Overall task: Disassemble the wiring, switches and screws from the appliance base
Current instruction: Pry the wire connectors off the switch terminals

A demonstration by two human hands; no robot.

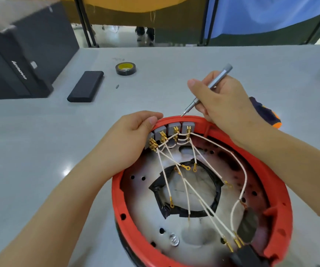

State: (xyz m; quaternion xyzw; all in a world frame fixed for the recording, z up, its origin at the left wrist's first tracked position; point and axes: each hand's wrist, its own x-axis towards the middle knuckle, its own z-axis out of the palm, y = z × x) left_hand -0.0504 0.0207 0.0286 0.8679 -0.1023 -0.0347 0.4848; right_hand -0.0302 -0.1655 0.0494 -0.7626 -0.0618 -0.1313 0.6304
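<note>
The round red plastic appliance base (199,191) lies inverted at the near edge of the grey tabletop (174,78). The left hand (130,139) is closed over the base's far rim, thumb against the row of grey block switches (171,130); the right hand (220,99) is wrapped round a slim grey metal screwdriver (207,91), its tip just above the rim. White insulated wires (186,182) fan from the brass terminals across the perforated plate. The step in hand appears to be freeing the switch row: steady the rim, seat the tip squarely before turning, and keep loose wires clear of the blade.
</note>
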